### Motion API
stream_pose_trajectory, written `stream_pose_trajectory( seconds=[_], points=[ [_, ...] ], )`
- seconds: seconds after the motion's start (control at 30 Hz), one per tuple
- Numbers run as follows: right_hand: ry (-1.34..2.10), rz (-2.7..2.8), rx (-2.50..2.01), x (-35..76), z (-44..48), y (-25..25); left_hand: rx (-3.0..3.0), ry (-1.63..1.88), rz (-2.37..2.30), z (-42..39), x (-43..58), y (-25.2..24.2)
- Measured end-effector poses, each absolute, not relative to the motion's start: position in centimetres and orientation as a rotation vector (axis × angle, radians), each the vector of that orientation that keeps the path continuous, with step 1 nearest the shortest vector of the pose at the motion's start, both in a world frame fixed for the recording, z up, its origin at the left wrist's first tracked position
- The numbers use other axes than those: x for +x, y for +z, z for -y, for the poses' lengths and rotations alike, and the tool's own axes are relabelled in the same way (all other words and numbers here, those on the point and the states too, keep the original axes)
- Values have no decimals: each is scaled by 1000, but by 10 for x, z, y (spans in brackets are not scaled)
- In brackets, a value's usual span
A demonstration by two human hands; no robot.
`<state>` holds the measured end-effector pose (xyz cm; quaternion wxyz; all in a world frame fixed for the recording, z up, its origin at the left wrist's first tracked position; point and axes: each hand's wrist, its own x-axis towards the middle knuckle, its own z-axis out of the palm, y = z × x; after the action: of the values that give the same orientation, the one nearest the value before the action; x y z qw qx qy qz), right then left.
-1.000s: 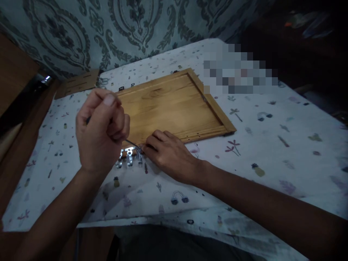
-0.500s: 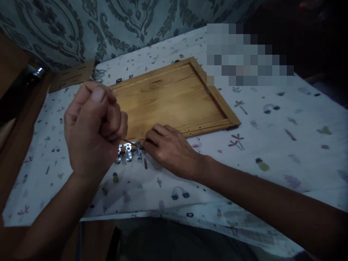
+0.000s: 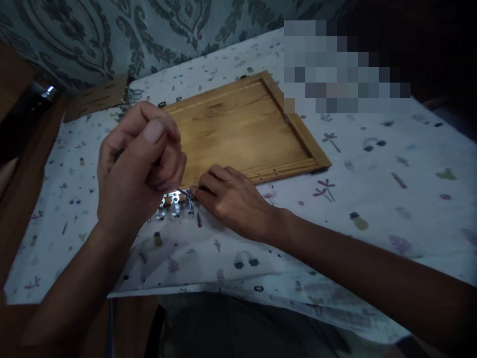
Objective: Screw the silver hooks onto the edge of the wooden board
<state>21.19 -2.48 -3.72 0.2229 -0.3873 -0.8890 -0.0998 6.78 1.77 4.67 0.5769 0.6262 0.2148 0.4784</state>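
Note:
My left hand (image 3: 139,159) is closed in a fist around a screwdriver, whose handle is mostly hidden. Its thin metal shaft (image 3: 182,191) slants out below the fist toward a metal hook (image 3: 190,205) on the near edge of a framed wooden board (image 3: 238,132). My right hand (image 3: 238,204) lies low over that edge, with thumb and fingertips pinched at the same hook. Beside it, more silvery metal hooks (image 3: 175,205) sit in a row along the edge, partly covered by my left hand. Any screw under the tip is too small to make out.
The board lies flat on a table with a white printed cloth (image 3: 328,248). A slotted brown cardboard piece (image 3: 95,98) with metal hooks beside it lies at the back left. A patterned wall (image 3: 167,35) rises behind, and a pixelated area covers the upper right.
My left fist has shifted slightly right and its grip has turned on the screwdriver. My right hand keeps its place at the hook. The view has tilted a little.

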Motion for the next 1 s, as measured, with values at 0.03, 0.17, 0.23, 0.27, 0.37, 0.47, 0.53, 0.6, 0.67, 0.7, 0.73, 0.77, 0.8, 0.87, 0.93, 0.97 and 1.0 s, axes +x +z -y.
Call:
stream_pose_trajectory(
  seconds=[0.03,0.17,0.23,0.27,0.37,0.47,0.53,0.6,0.67,0.7,0.73,0.77,0.8,0.87,0.93,0.97,1.0],
  points=[
    [-278,2455,-1069,212,25,-38,1476,1117,-537,-18,68,47],
    [-279,2458,-1074,211,24,-38,1496,1262,-704,-16,71,45],
    [-268,2461,-1080,211,24,-38,1451,1313,-748,-11,73,45],
    [-260,2462,-1082,211,24,-38,1414,1333,-752,-8,74,45],
    [-231,2466,-1086,211,24,-37,1365,1326,-706,-1,76,46],
    [-200,2467,-1082,211,24,-37,1390,1201,-664,-2,75,48],
    [-189,2457,-1080,212,24,-37,1409,1105,-617,-7,73,48],
    [-197,2450,-1077,212,24,-38,1432,1019,-549,-13,70,49],
    [-223,2449,-1076,212,24,-38,1436,975,-493,-18,69,49],
    [-236,2450,-1076,212,24,-38,1432,965,-480,-19,68,49],
    [-244,2451,-1077,212,24,-38,1425,977,-473,-20,68,48],
    [-248,2452,-1080,212,24,-37,1420,1007,-477,-20,69,48],
    [-245,2452,-1081,212,24,-37,1415,1046,-500,-19,70,46],
    [-230,2455,-1089,212,25,-37,1396,1163,-594,-18,72,43],
    [-210,2461,-1103,211,25,-36,1352,1298,-711,-15,74,39],
    [-199,2463,-1107,211,25,-36,1319,1359,-758,-14,75,37],
    [-190,2465,-1107,211,25,-36,1284,1408,-792,-13,76,35]
  ],
)
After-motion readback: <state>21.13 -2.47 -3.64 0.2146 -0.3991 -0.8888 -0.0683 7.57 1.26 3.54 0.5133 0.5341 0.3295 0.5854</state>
